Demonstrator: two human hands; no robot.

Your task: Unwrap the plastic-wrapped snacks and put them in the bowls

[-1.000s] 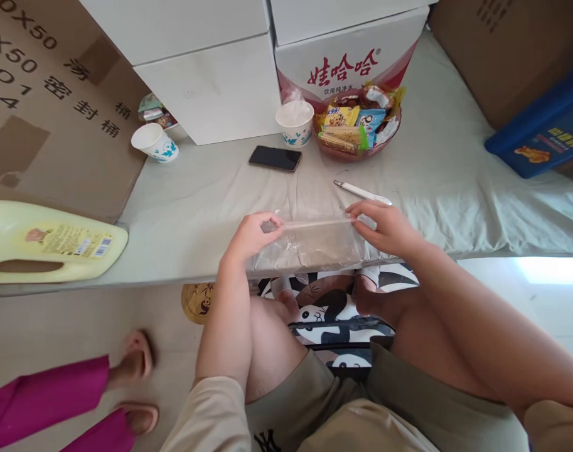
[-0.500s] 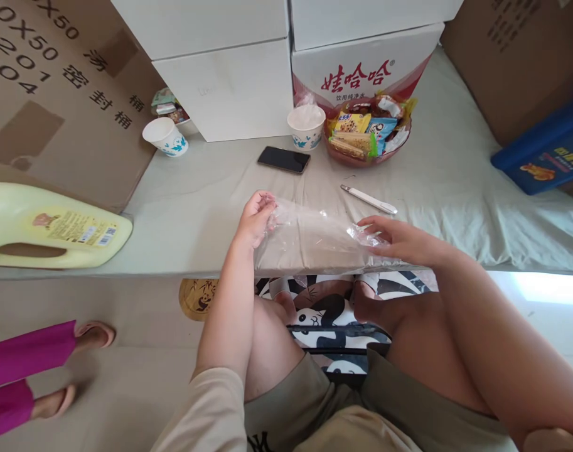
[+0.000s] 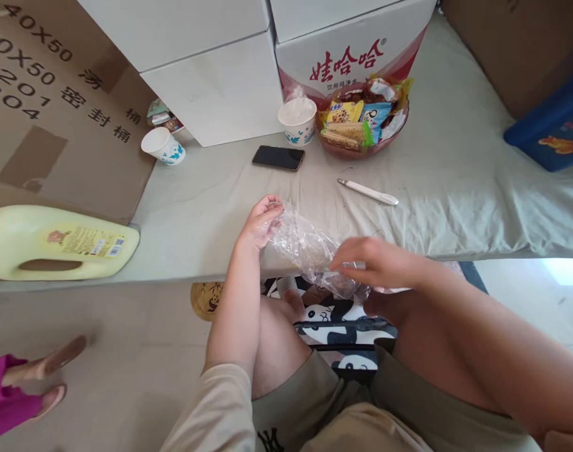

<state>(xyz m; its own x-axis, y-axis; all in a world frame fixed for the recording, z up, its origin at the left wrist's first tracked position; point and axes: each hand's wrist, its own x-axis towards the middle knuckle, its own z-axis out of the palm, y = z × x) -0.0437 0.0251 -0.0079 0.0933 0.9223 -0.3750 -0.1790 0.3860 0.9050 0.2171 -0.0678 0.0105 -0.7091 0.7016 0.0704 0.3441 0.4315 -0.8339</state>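
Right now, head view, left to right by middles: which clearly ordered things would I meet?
Yellow jug, leftmost paper cup, left hand, clear plastic, right hand, blue container.

- A pale, cloth-covered surface (image 3: 196, 207) carries a black phone (image 3: 278, 158), center of the clock.
- At 1 o'clock, a paper cup (image 3: 298, 133); at 2, a reddish bowl (image 3: 348, 151); at 3, a blue container (image 3: 533, 141); at 4, a slim white tool (image 3: 368, 191).
- At 8, a yellow jug (image 3: 46, 232); at 9, another patterned cup (image 3: 171, 151).

Clear plastic film (image 3: 305, 245), thin, shiny, crumpled, slanting between the hands (image 3: 263, 223) (image 3: 378, 258), past the bench edge (image 3: 173, 277)
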